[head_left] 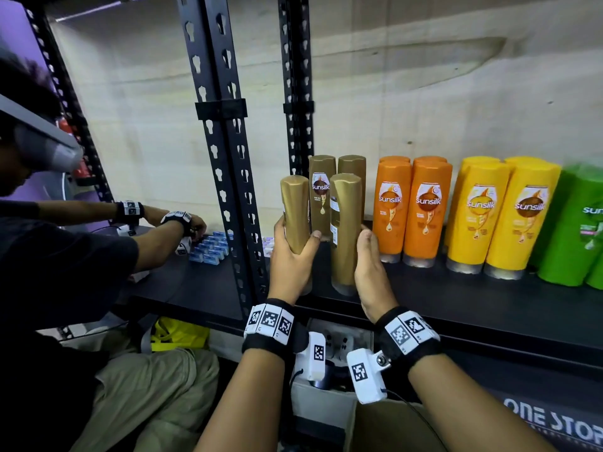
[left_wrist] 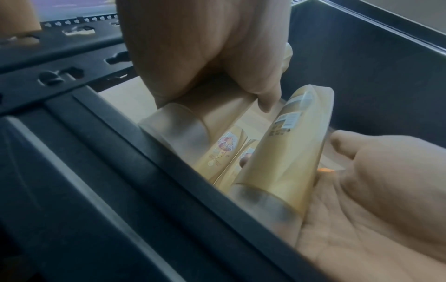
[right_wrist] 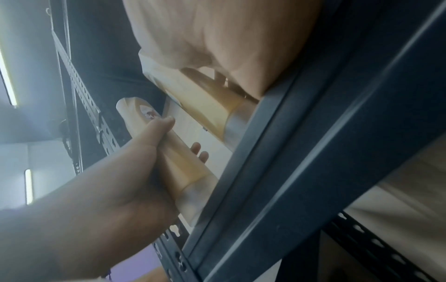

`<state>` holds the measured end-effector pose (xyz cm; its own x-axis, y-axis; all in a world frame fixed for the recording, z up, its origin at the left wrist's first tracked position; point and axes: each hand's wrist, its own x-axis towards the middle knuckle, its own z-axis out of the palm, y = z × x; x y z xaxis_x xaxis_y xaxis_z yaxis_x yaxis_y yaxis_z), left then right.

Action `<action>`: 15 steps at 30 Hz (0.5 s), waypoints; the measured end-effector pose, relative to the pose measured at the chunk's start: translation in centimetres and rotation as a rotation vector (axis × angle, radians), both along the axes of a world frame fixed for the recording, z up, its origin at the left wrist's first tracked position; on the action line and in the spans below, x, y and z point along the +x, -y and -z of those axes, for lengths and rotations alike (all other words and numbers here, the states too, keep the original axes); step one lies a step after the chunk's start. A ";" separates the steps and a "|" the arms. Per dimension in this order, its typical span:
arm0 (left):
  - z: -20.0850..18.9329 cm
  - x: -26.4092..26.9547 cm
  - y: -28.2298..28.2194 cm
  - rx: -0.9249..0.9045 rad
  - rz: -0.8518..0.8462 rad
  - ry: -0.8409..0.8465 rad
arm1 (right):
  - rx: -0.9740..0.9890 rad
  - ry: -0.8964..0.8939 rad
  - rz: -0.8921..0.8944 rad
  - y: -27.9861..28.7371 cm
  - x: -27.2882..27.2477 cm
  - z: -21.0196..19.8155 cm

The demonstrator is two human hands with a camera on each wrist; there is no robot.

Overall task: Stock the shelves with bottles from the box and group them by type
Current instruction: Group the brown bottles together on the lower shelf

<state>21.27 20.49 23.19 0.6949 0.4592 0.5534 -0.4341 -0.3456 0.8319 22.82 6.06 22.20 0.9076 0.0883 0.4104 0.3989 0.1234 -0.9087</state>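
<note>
My left hand (head_left: 293, 259) grips a gold shampoo bottle (head_left: 295, 210) upright, just left of the gold group on the black shelf (head_left: 456, 305). My right hand (head_left: 372, 272) holds a second gold bottle (head_left: 344, 230) from its right side, its base near the shelf's front edge. Two more gold bottles (head_left: 321, 190) stand behind them. In the left wrist view my left hand (left_wrist: 205, 57) wraps its bottle (left_wrist: 183, 122), and the other bottle (left_wrist: 284, 152) lies against my right palm (left_wrist: 362, 190). In the right wrist view my right hand (right_wrist: 229, 38) covers its bottle (right_wrist: 200, 99).
Orange bottles (head_left: 411, 207), yellow bottles (head_left: 499, 216) and green bottles (head_left: 577, 230) stand in groups to the right. Black slotted uprights (head_left: 225, 158) rise just left of my left hand. Another person (head_left: 49, 256) handles small blue boxes (head_left: 212, 249) on the neighbouring shelf.
</note>
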 end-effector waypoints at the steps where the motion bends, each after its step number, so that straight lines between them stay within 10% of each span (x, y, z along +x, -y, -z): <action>1: 0.0 -0.1 0.1 -0.003 0.002 0.004 | -0.009 -0.008 -0.001 0.2 0.0 0.1; 15: 1.1 -1.3 0.3 -0.062 0.038 -0.014 | -0.065 0.045 -0.002 0.5 -0.6 0.8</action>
